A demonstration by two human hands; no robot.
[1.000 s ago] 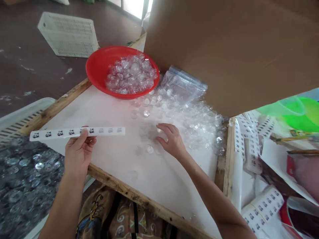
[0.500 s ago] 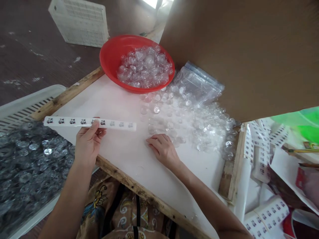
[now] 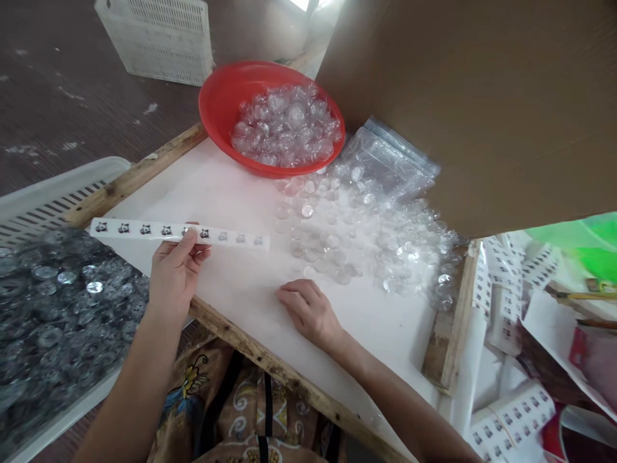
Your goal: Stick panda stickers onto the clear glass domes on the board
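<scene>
A white strip with a row of panda pictures (image 3: 144, 229) is pinched between the thumb and fingers of my left hand (image 3: 177, 273), above the left part of the white board (image 3: 231, 276). My right hand (image 3: 308, 310) rests low over the board near its front edge, its fingers curled together; what they hold, if anything, is hidden. Many small clear round pieces (image 3: 332, 242) lie scattered on the board beyond my right hand, heaped thicker toward the right.
A red bowl (image 3: 216, 106) of clear pieces stands at the back beside a clear zip bag (image 3: 395, 157). A white crate (image 3: 103, 168) of clear pieces sits at the left. Brown cardboard (image 3: 482, 116) rises behind; panda-printed rolls (image 3: 515, 418) lie at the right.
My right hand has moved down, toward the board's front edge, away from the scattered pieces, with its fingers still curled. My left hand keeps its pinch on the strip.
</scene>
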